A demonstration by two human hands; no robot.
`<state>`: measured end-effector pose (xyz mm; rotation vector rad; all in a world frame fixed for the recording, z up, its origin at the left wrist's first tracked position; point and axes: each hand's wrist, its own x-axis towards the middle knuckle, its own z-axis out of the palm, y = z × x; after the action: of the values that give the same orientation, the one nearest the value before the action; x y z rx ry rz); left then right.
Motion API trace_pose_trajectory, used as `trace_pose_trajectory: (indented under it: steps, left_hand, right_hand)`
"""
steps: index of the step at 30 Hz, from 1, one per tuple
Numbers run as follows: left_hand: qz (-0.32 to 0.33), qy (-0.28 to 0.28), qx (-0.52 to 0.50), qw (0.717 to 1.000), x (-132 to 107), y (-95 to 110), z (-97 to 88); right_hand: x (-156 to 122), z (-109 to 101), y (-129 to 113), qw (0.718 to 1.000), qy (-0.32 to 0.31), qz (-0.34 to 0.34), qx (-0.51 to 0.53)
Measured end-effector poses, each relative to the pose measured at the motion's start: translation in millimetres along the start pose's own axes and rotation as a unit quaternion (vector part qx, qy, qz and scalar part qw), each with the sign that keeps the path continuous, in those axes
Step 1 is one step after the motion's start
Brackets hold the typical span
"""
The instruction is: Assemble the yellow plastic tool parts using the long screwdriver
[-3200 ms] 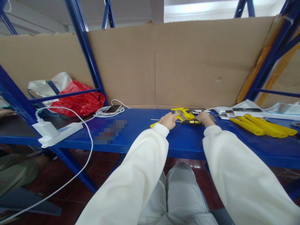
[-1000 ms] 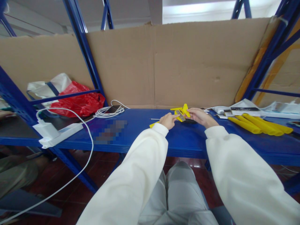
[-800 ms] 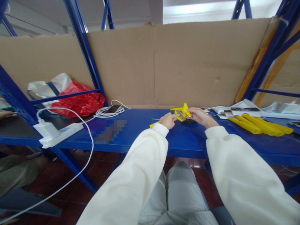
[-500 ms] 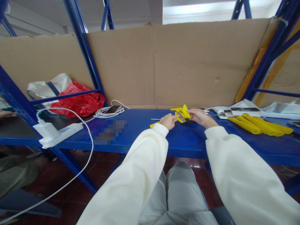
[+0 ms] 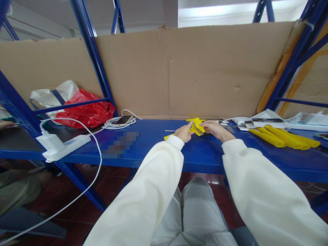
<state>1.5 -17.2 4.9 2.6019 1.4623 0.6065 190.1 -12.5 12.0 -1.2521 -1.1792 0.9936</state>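
Observation:
Both my hands meet over the blue shelf (image 5: 143,150) on a small yellow plastic tool (image 5: 196,127) with a metal blade part. My left hand (image 5: 183,132) pinches its left side with closed fingers. My right hand (image 5: 215,129) grips its right side, fingers curled round it. A dark handle lies under my right hand, mostly hidden. A thin metal rod (image 5: 169,131) lies on the shelf just left of my left hand. A yellow piece (image 5: 167,137) pokes out by my left wrist.
Several long yellow handles (image 5: 282,137) lie at the right beside white packets (image 5: 266,118). A phone on a coiled white cable (image 5: 120,121), a white power strip (image 5: 61,147) and a red bag (image 5: 85,111) sit at the left. Cardboard (image 5: 205,71) walls the back.
My right hand left the dark screwdriver handle and took hold of the yellow tool. Both hands then lifted it, tilted it and lowered it a little toward the shelf.

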Motion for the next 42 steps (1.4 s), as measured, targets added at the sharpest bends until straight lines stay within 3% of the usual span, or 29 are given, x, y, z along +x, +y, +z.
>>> trace_pose_trajectory:
  steps: [13, 29, 37, 42]
  left_hand:
    - [-0.011, -0.012, -0.007, 1.0, -0.1, 1.4, -1.6]
    - [-0.02, -0.007, -0.014, 1.0, -2.5, 3.7, -4.6]
    - [0.007, 0.011, 0.006, 1.0, -2.5, 0.7, -2.3]
    - [0.016, -0.01, 0.04, 0.999, -0.8, 0.0, -1.7]
  right_hand:
    - [0.4, 9.4, 3.9, 0.993, 0.006, -0.031, -0.112]
    - [0.6, 11.4, 5.0, 0.99, 0.031, -0.04, -0.134]
    - [5.0, 9.7, 11.4, 0.993, 0.038, -0.064, -0.096]
    - [20.2, -2.0, 13.2, 0.984, 0.103, -0.091, -0.112]
